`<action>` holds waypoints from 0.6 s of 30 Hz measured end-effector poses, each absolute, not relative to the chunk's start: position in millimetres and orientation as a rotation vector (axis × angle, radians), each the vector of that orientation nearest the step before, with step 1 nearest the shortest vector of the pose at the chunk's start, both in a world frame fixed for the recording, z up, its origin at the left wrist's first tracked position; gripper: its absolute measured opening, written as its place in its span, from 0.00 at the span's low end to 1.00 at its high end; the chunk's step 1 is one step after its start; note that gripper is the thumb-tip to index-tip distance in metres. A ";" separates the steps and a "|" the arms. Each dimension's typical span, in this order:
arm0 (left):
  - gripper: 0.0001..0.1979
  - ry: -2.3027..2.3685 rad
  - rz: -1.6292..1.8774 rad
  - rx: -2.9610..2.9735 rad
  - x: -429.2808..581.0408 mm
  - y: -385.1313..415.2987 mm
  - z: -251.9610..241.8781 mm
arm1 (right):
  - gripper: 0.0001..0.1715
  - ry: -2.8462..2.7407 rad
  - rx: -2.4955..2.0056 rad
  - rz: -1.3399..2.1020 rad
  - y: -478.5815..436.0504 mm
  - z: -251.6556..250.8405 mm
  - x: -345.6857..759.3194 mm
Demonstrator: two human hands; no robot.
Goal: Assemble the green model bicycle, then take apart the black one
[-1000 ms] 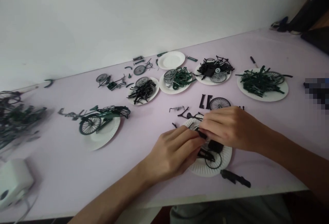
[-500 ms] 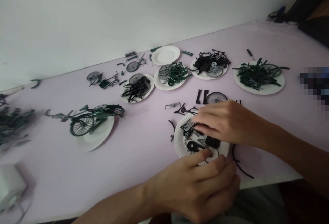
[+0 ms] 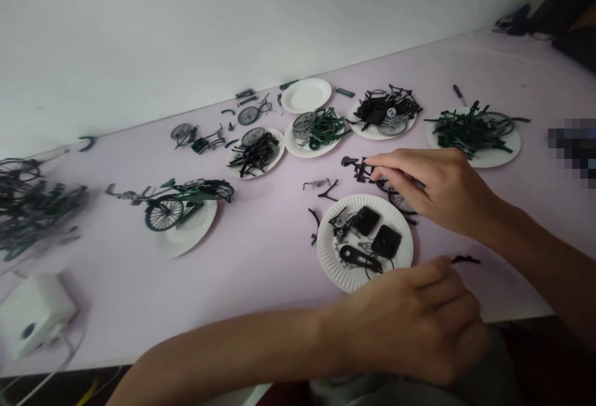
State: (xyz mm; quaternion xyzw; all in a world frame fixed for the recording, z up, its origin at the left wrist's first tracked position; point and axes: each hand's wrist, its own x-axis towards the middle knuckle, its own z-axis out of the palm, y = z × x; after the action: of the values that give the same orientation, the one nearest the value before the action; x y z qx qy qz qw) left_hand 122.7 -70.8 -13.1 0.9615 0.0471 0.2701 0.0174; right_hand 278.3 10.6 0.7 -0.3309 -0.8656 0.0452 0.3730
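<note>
While right hand [image 3: 433, 192] pinches a black bike frame [image 3: 357, 169] beyond the paper plate [image 3: 326, 257], left hand [image 3: 419, 325] sits curled at table [image 3: 261, 251] edge; cannot tell what it holds.

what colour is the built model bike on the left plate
The bike is dark green with black tyres; it shows best in the head view.

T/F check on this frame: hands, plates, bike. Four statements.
1. The right hand pinches a black bike part beyond the near plate. True.
2. The near plate holds green parts. False: it holds black parts.
3. The green bike rests partly on the left plate. True.
4. The left hand grips the white box. False: the box lies far to its left, untouched; the hand is curled by the table front edge.
</note>
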 end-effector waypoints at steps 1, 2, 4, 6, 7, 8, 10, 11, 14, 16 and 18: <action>0.09 0.126 0.895 2.936 122.0 -69.4 -7.0 | 0.15 -2.180 -0.860 0.152 12.4 -0.5 279.8; 0.09 0.130 0.949 2.887 118.5 -67.4 -0.6 | 0.14 -2.135 -0.883 0.206 14.0 -1.4 280.9; 0.09 0.201 0.993 2.814 102.7 -60.8 10.4 | 0.14 -2.020 -0.960 0.383 16.3 -2.5 281.2; 0.11 0.292 1.056 2.804 75.9 -49.1 15.2 | 0.13 -1.873 -1.055 0.615 17.1 -2.4 279.4; 0.11 0.467 1.089 2.791 59.7 -40.9 14.3 | 0.12 -1.797 -1.092 0.736 17.0 -2.0 277.8; 0.12 0.703 1.087 2.754 42.7 -31.3 11.1 | 0.12 -1.729 -1.115 0.853 16.6 -1.5 275.9; 0.18 1.003 1.284 2.642 10.3 -9.3 -0.7 | 0.11 -1.623 -1.120 1.055 14.8 -0.4 271.6; 0.21 1.119 1.334 2.622 -3.5 1.9 -7.9 | 0.11 -1.587 -1.110 1.126 13.3 0.1 269.4; 0.20 1.380 1.381 2.626 -30.4 29.0 -25.6 | 0.09 -1.556 -1.101 1.205 7.8 1.0 263.0; 0.19 1.436 1.394 2.621 -35.8 37.9 -30.3 | 0.09 -1.579 -1.105 1.192 4.8 0.0 260.0; 0.15 1.376 1.378 2.674 -33.4 38.5 -29.9 | 0.09 -1.601 -1.111 1.182 4.1 -3.0 258.1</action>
State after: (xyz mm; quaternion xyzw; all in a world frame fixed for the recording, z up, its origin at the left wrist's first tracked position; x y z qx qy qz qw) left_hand -33.4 38.5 -29.9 0.8055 0.4147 0.4151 -0.0831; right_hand 258.1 4.1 -3.0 -0.4428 -0.6381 0.4710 0.4183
